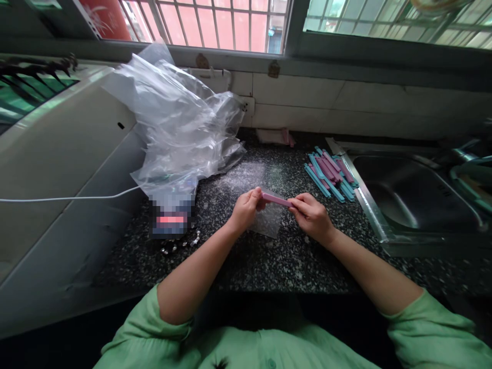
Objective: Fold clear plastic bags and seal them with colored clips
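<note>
Between my two hands, above the counter, is a long, narrow pink bag clip (277,200). My left hand (246,209) pinches its left end and my right hand (311,218) grips its right end. A small clear plastic bag (268,223) shows just below the clip; whether the clip is fastened on it I cannot tell. To the right of my right hand lies a loose pile of pink and light-blue bag clips (330,173). Left of my left hand stands a heap of large clear plastic bags (180,123).
A steel sink (403,192) is set into the speckled dark counter (246,271) at the right. Small shiny silver bits (184,242) lie at the left, near a white cable (77,199). A small packet (272,136) rests by the tiled wall, near a socket (248,105).
</note>
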The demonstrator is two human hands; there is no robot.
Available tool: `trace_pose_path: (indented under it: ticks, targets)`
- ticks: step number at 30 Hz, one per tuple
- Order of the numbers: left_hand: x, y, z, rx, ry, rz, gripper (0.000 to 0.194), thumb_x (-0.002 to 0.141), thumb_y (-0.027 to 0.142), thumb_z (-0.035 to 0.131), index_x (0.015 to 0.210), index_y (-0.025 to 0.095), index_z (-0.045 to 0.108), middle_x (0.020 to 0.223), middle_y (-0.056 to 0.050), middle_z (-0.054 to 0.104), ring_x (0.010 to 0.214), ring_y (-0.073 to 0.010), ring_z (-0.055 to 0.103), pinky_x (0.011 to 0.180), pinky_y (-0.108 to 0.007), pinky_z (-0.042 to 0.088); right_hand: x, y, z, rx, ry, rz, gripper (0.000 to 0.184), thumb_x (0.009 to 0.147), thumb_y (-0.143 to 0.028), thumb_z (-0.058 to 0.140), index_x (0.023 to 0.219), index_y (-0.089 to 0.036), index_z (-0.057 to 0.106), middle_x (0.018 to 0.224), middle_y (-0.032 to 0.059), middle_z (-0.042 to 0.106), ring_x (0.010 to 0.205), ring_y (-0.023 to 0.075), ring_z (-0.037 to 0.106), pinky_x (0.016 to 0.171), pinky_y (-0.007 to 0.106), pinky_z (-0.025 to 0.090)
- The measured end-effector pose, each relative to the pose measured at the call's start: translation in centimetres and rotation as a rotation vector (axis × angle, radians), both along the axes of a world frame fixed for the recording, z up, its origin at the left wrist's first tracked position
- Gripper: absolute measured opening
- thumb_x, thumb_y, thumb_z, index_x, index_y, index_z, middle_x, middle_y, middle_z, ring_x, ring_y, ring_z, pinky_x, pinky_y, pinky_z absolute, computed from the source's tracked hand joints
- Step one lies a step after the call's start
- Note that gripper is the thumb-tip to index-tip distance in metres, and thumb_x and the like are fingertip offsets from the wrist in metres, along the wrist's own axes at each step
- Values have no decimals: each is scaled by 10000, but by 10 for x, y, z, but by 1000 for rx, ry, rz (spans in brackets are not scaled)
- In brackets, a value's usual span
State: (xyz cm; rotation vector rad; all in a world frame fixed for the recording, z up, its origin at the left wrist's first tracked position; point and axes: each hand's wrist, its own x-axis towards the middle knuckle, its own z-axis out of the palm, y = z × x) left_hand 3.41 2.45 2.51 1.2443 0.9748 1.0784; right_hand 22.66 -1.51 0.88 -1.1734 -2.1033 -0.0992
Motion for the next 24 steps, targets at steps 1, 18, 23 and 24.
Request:
trace_pose_path:
  ticks: [1,18,23,24]
  targets:
    - [0,0,0,8,1,1,486,791,547,500,492,165,520,464,8,472,480,-102,406,508,-246,328,0,0,0,4,5,1,187,874,-210,481,988,-190,629,817,58,568,731,149,579,656,275,523]
    - [4,1,-7,-65,-92,20,447,829,471,482,509,160,510,464,15,456,472,-97,382,507,-248,295,1,-1,2,35,17,-5,202,871,-194,487,1016,-196,627,830,66,576,751,160,587,664,295,537]
    - [4,2,-10,-54,-104,12,456,823,492,469,515,158,516,473,9,464,473,-99,382,510,-249,302,0,-1,3,45,40,14,199,863,-177,495,1010,-181,629,828,69,570,747,158,585,663,288,537]
    - [4,2,-10,-48,-105,10,458,819,499,469,515,160,515,474,8,466,474,-99,384,512,-250,305,0,-1,3,44,41,16,199,862,-176,496,1010,-181,628,827,68,568,743,157,585,660,286,538]
